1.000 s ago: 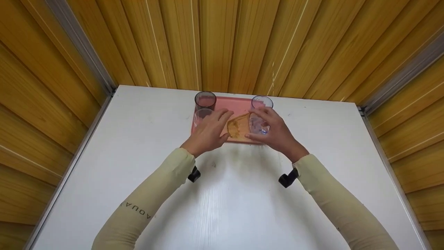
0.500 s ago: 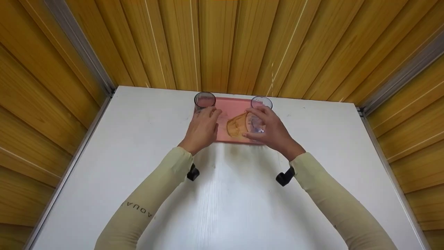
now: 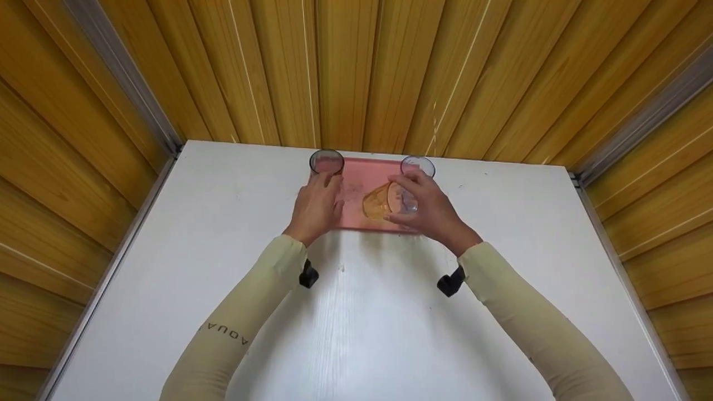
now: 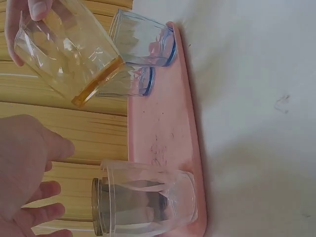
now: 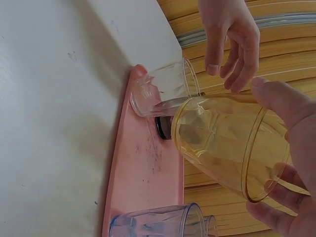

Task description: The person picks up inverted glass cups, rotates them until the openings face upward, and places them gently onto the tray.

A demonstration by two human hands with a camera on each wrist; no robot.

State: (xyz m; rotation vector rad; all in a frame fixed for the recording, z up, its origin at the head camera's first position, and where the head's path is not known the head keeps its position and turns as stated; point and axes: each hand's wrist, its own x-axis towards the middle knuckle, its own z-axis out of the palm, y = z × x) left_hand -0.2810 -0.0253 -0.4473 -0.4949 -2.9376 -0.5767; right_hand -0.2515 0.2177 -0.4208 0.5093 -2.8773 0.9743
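My right hand (image 3: 431, 209) pinches an amber see-through cup (image 3: 377, 201) near its rim. The cup is tilted above the pink tray (image 3: 356, 217), its mouth toward my right palm. My left hand (image 3: 316, 209) hovers over the tray's left end, fingers loosely bent and holding nothing. Below it a clear cup (image 4: 148, 197) stands on the tray, apart from the fingers in the left wrist view. Behind that is a dark grey cup (image 3: 327, 162). A blue-tinted cup (image 4: 143, 39) and another bluish cup (image 3: 418, 166) stand at the tray's right end.
A white table (image 3: 356, 323) stretches in front of the tray and to both sides. Wood-patterned panels (image 3: 345, 72) rise close behind the tray. Metal rails (image 3: 128, 67) run up the corners.
My left hand has moved left, away from the amber cup, to over the clear cup. My right hand has shifted slightly left with the amber cup still held.
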